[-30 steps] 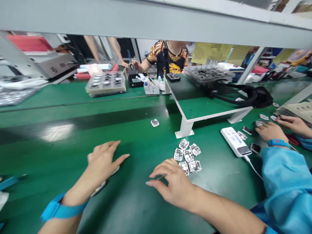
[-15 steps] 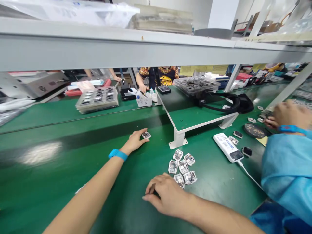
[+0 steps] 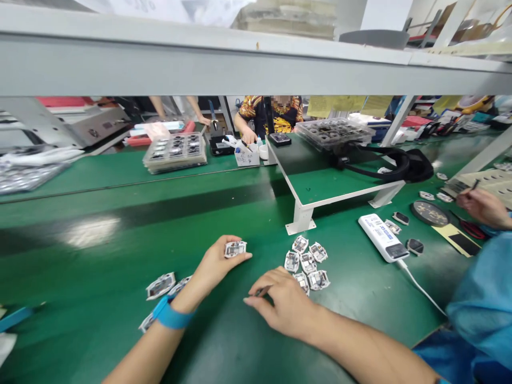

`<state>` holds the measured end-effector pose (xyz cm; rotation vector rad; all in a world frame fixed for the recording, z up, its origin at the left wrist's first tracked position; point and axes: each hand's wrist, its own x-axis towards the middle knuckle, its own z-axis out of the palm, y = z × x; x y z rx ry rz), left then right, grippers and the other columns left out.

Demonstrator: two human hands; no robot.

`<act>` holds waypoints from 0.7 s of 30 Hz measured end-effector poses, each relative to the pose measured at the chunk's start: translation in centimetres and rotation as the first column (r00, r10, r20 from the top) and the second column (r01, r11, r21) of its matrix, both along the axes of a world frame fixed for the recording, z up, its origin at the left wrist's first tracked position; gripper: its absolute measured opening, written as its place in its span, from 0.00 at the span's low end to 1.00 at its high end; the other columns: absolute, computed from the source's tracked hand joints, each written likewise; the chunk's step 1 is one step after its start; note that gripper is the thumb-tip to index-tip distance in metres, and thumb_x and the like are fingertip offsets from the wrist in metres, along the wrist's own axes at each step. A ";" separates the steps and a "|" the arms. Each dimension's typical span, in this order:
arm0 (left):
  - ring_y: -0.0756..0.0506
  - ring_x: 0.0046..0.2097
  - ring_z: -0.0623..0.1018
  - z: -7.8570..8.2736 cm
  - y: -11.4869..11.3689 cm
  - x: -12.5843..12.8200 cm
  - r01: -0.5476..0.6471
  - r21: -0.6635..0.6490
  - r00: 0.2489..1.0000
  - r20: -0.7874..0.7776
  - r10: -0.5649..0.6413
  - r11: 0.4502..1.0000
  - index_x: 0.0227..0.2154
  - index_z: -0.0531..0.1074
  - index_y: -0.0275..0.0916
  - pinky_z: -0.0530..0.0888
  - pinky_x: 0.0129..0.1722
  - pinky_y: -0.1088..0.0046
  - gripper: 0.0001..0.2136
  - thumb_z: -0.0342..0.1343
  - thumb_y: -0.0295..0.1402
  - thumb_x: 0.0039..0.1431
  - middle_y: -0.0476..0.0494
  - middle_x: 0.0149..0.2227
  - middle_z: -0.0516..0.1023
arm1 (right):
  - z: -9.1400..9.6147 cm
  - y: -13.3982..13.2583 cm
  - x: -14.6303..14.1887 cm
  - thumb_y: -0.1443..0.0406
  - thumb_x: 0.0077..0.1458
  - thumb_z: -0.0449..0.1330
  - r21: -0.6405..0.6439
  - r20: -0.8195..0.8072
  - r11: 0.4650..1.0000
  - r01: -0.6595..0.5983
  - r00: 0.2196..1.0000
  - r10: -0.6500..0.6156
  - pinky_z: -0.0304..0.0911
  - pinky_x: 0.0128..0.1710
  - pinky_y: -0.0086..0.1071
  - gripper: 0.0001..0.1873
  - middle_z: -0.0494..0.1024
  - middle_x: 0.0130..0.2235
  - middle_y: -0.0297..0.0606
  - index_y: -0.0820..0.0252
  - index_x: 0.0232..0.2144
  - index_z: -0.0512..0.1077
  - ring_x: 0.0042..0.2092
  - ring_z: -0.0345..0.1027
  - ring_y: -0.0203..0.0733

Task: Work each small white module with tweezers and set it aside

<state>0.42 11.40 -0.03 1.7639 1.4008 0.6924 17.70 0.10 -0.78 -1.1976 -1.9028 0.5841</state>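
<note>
Green desk (image 3: 80, 266) below; left hand (image 3: 216, 265) clamped on a white module (image 3: 235, 249) lying crosswise; right hand (image 3: 284, 305) pinching a small tool (image 3: 262, 292) beside more modules (image 3: 307, 262).

Small white-cased electronic modules (image 3: 306, 263) lie on the green bench (image 3: 80, 266), left of a white rectangular power bank (image 3: 382, 237), at lower centre.

I can't read any words here: the blue print on the label of the white power bank (image 3: 378, 232) and the yellow papers (image 3: 336, 104) is too small.
</note>
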 end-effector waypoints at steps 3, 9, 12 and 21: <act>0.42 0.36 0.80 0.0 -3.7 -0.5 0.044 -0.075 0.992 0.119 -0.034 0.996 0.42 0.69 0.38 0.77 0.38 0.64 0.22 0.63 0.43 0.46 0.46 0.33 0.81 | 0.9 0.0 0.2 0.63 0.58 0.63 0.003 -0.247 0.995 0.104 0.964 -0.100 0.67 0.42 0.36 0.04 0.83 0.33 0.38 0.57 0.31 0.76 0.37 0.77 0.43; 0.41 0.45 0.81 -0.4 -9.5 -0.4 0.157 -0.250 0.929 0.367 -0.057 0.955 0.45 0.69 0.41 0.77 0.46 0.65 0.18 0.62 0.38 0.51 0.41 0.42 0.82 | 1.6 0.1 0.2 0.63 0.55 0.64 -0.185 -0.464 0.973 0.138 0.861 -0.210 0.71 0.38 0.33 0.05 0.83 0.32 0.37 0.58 0.31 0.77 0.35 0.77 0.42; 0.41 0.44 0.82 -0.7 -10.8 -0.2 0.145 -0.227 0.939 0.339 -0.061 0.963 0.45 0.70 0.41 0.78 0.45 0.65 0.16 0.59 0.37 0.53 0.42 0.42 0.83 | 1.2 0.1 -0.1 0.62 0.54 0.65 -0.211 -0.459 0.969 0.128 0.862 -0.214 0.71 0.38 0.34 0.06 0.82 0.32 0.37 0.58 0.31 0.77 0.35 0.77 0.42; 0.41 0.40 0.82 -1.2 -11.0 -0.4 0.141 -0.268 0.938 0.343 -0.043 0.953 0.45 0.71 0.40 0.79 0.41 0.65 0.17 0.59 0.37 0.52 0.43 0.39 0.84 | 0.7 -0.1 -0.4 0.63 0.54 0.65 -0.182 -0.475 0.980 0.078 0.866 -0.157 0.72 0.37 0.35 0.04 0.83 0.31 0.37 0.57 0.30 0.77 0.35 0.78 0.43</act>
